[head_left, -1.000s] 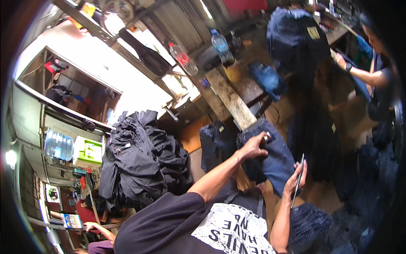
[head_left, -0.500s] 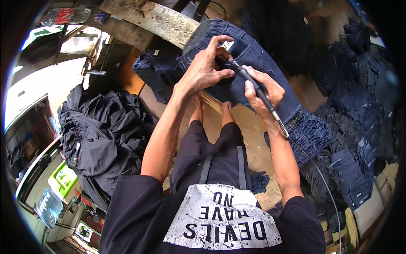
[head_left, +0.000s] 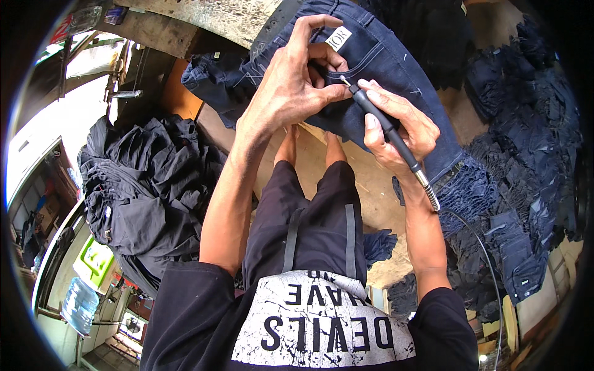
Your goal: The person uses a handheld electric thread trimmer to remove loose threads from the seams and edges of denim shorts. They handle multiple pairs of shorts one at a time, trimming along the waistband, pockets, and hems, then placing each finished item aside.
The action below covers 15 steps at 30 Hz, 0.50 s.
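Garment heaps (head_left: 154,191) flank jeans (head_left: 396,74) | right grip (head_left: 416,131) holds corded tool (head_left: 396,141) | left grip (head_left: 291,85): closure unclear

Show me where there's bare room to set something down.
The floor shows bare between the dark shorts and right forearm, beyond the small dark cloth. The pale plank, left of the jeans, also looks bare. Crowded: the black garment heap at left, the dark piles at right.

This is a clothing workshop, shown by black clothes (head_left: 151,185) heaped at 9 o'clock, dark blue clothes (head_left: 520,154) at 3. A corded tool (head_left: 392,135) is at 2 o'clock, a scuffed plank (head_left: 210,15) at 11.
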Each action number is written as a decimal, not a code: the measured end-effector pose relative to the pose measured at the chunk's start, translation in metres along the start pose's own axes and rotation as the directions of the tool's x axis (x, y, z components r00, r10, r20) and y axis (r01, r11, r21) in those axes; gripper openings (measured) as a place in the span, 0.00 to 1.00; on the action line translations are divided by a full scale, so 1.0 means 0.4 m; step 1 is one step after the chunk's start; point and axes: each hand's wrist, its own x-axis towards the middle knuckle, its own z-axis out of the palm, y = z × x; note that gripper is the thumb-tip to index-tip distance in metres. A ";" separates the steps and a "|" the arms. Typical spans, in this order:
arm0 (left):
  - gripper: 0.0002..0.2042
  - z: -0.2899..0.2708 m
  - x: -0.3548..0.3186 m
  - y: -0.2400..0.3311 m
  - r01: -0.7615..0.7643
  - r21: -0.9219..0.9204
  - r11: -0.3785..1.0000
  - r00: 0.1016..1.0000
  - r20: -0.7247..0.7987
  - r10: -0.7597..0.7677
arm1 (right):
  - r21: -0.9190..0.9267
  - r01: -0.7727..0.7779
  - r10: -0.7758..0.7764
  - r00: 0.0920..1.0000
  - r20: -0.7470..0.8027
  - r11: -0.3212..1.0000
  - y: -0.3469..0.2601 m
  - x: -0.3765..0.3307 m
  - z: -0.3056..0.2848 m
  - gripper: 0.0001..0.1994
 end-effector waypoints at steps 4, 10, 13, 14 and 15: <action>0.44 0.004 0.002 -0.017 -0.049 0.007 0.999 0.999 -0.014 0.049 | -0.006 0.008 -0.007 1.000 0.007 1.000 0.008 -0.005 0.006 0.14; 0.44 0.007 0.000 -0.025 -0.060 -0.013 0.998 0.998 -0.027 0.059 | -0.017 -0.032 0.032 0.999 -0.020 0.999 0.007 -0.005 0.008 0.16; 0.44 0.006 -0.001 -0.020 -0.042 -0.032 0.999 0.999 -0.029 0.041 | -0.035 -0.037 0.037 0.999 -0.002 0.999 0.002 -0.007 0.003 0.15; 0.45 0.005 -0.001 -0.018 -0.039 -0.037 0.999 0.999 -0.033 0.037 | -0.034 -0.030 0.030 1.000 0.000 0.999 0.002 -0.009 0.002 0.15; 0.45 0.005 -0.002 -0.016 -0.033 -0.045 0.998 0.999 -0.032 0.031 | -0.032 -0.030 0.031 1.000 0.004 0.999 0.003 -0.009 0.003 0.15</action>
